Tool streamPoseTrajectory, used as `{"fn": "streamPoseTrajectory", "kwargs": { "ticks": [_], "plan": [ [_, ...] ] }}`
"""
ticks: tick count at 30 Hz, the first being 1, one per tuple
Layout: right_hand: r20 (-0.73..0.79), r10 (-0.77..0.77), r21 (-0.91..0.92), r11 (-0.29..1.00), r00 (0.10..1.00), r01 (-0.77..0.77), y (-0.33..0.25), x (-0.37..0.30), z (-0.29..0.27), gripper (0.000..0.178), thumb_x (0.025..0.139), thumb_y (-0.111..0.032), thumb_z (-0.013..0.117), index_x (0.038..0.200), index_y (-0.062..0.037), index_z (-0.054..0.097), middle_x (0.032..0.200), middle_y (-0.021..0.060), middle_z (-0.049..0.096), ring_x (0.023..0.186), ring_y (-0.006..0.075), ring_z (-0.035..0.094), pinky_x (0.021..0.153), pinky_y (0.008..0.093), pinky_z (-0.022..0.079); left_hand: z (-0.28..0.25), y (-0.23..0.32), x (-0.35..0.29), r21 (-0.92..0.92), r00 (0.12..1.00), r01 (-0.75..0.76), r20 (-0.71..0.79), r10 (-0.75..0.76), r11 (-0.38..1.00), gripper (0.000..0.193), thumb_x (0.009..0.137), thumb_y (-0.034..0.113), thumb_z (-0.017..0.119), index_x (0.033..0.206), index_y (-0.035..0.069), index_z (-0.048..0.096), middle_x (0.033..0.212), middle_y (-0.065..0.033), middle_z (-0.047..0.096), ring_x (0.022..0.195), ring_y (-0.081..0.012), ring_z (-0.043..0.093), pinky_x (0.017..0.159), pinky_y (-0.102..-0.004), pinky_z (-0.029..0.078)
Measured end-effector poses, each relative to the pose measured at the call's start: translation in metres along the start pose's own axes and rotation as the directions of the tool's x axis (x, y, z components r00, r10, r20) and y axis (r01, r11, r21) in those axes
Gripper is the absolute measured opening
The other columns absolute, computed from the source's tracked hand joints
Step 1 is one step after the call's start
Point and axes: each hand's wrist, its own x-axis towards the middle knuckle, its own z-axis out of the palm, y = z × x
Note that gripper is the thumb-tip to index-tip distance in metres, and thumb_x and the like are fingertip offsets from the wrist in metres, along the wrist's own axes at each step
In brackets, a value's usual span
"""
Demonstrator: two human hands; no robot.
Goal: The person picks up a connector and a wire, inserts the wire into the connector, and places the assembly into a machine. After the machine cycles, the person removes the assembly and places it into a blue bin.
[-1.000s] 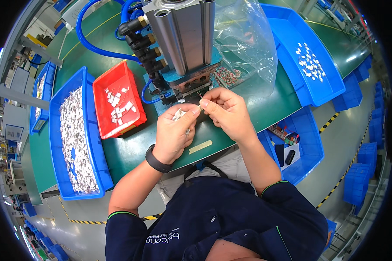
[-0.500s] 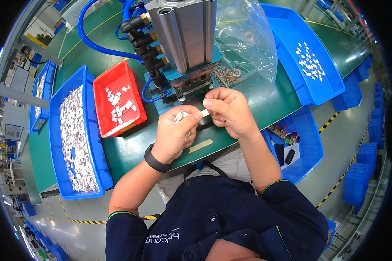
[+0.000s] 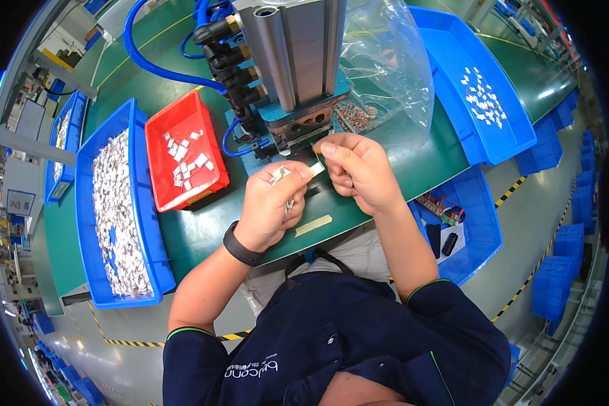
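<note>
My left hand (image 3: 269,208) is closed around several small white rectangular pieces. One white piece (image 3: 317,168) sticks out past its thumb tip, toward my other hand. My right hand (image 3: 363,170) is pinched just beside and above that piece, with a thin copper-coloured wire end (image 3: 314,148) showing at its fingertips. Whether the wire joins the white piece cannot be made out. Both hands are over the near edge of the green table, just in front of a metal press (image 3: 296,61) with a blue base.
A red bin (image 3: 189,196) with a few white pieces stands left of the press, beside a blue bin (image 3: 157,260) full of them. At the right is another blue bin (image 3: 446,61). Near the press lie a clear plastic bag (image 3: 392,68) and small reddish parts (image 3: 356,116).
My right fingertips have shifted slightly up and away from the white piece, and more of that piece shows. The thin wire end is now visible. My left hand keeps its grip.
</note>
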Motion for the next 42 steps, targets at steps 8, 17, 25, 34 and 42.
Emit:
{"fn": "streamPoseTrajectory", "kwargs": {
  "ticks": [8,17,25,34,42],
  "plan": [
    [-0.063,-0.258,-0.253,0.939,0.964,0.235,0.017,0.001,0.007,0.015,0.087,-0.011,0.069,0.094,0.0001,0.062,0.071,-0.0030,0.055,0.052,-0.0004,0.041,0.042,0.0160,0.027,0.004,-0.008,0.001,0.094,0.991,-0.104,-0.081,0.111,0.990,0.007,0.091,0.010,0.061,0.093,0.004,0.060,0.061,0.0010,0.048,0.036,-0.0042,0.033,0.032,-0.0205,0.021],
    [-0.068,-0.445,-0.512,0.784,0.893,0.352,0.023,0.003,0.005,0.014,0.088,-0.010,0.065,0.091,0.0033,0.065,0.076,-0.0017,0.061,0.067,0.0019,0.052,0.058,0.0176,0.041,0.005,-0.007,0.000,0.110,0.991,-0.103,-0.075,0.112,0.989,0.007,0.091,0.010,0.061,0.093,0.003,0.060,0.061,0.0008,0.049,0.037,-0.0037,0.034,0.033,-0.0201,0.021],
    [-0.108,-0.246,-0.266,0.941,0.963,0.210,0.018,-0.001,0.004,0.014,0.091,-0.012,0.064,0.089,0.0022,0.062,0.080,-0.0001,0.062,0.071,0.0026,0.053,0.062,0.0179,0.042,0.004,-0.003,0.002,0.031,0.990,-0.072,-0.117,0.075,0.997,0.010,0.089,0.012,0.063,0.093,0.003,0.061,0.061,0.0024,0.049,0.041,-0.0023,0.036,0.035,-0.0195,0.022],
    [-0.086,-0.359,-0.464,0.840,0.929,0.282,0.023,-0.002,0.007,0.016,0.090,-0.012,0.065,0.084,0.0017,0.061,0.072,-0.0022,0.058,0.063,0.0008,0.046,0.053,0.0183,0.037,0.008,-0.001,0.001,0.000,0.991,-0.067,-0.116,0.067,0.998,0.014,0.090,0.015,0.063,0.096,0.003,0.061,0.063,0.0014,0.050,0.040,-0.0027,0.035,0.034,-0.0198,0.021],
    [-0.195,-0.317,-0.461,0.865,0.928,0.198,0.018,0.009,0.013,0.018,0.086,-0.012,0.066,0.076,0.0011,0.060,0.065,-0.0022,0.055,0.059,0.0026,0.045,0.050,0.0208,0.035,0.002,-0.003,0.003,-0.038,0.986,-0.091,-0.142,0.085,0.995,0.014,0.091,0.017,0.063,0.097,0.004,0.060,0.063,0.0010,0.050,0.039,-0.0040,0.035,0.033,-0.0203,0.021]
  ]
}}
